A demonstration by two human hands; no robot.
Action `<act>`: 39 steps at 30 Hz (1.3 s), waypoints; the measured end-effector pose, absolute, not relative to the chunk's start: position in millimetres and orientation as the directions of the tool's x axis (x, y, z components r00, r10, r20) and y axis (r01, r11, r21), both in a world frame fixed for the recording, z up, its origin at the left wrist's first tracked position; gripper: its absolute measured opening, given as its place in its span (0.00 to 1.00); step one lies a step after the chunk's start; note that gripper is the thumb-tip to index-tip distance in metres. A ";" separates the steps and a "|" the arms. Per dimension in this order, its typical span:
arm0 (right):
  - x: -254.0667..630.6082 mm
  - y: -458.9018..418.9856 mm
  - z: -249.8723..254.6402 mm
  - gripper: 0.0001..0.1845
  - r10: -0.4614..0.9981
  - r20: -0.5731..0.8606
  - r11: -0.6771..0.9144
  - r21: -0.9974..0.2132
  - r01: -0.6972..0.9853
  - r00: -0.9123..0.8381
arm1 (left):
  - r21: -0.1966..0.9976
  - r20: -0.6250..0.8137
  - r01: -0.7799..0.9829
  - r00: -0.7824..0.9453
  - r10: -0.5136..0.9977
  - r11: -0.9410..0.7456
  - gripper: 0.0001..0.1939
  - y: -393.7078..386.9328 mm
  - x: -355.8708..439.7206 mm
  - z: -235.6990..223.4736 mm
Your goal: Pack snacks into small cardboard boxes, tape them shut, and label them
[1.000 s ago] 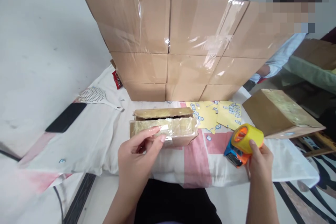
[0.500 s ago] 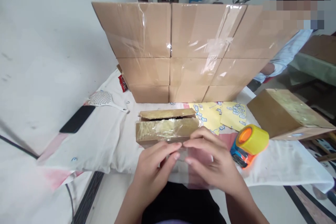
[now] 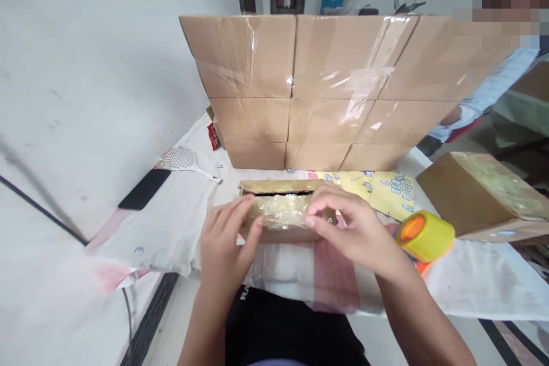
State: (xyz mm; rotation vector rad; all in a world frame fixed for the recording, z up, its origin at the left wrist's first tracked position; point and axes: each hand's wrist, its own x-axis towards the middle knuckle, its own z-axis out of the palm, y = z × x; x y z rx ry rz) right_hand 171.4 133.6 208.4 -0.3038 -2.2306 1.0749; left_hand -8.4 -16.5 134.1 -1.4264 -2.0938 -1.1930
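Observation:
A small cardboard box [image 3: 283, 234] lies in front of me, its top flaps parted by a dark gap and its front flap covered in shiny clear tape. My left hand [image 3: 229, 234] touches the box's left end, thumb and fingers apart on the taped flap. Over the right end is my right hand [image 3: 343, 223], thumb and index finger pinched close to the flap; what they pinch is too small to make out. Right of that hand, a tape dispenser with a roll of yellow tape [image 3: 435, 238] is partly hidden by my forearm.
A tall wall of taped cardboard boxes [image 3: 330, 120] stands behind. On the left lie a black phone [image 3: 144, 189] and a white slotted skimmer [image 3: 182, 159]. Another carton [image 3: 454, 194] sits at right. Patterned yellow paper [image 3: 386, 191] lies behind my right hand. A person's sleeve [image 3: 500, 86] shows beyond.
My hands have parted from nearly touching in front of the box and moved up onto its two ends. The view has shifted a little, so everything appears further right.

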 end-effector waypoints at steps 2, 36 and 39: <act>150.9 151.4 203.7 0.07 0.452 0.311 0.572 -0.820 0.004 -0.836 | 0.304 0.631 0.939 -0.327 0.704 0.163 0.20 -11.3 -8.9 127.7; 260.5 318.0 161.0 0.09 0.956 0.176 0.283 -0.353 0.892 -0.233 | 0.317 0.583 0.948 -0.189 0.790 -0.007 0.13 2.2 8.6 109.0; 325.9 354.1 163.4 0.07 0.981 0.037 0.191 -0.366 0.911 -0.191 | 0.240 0.596 0.970 -0.109 0.796 -0.047 0.13 7.2 4.2 111.1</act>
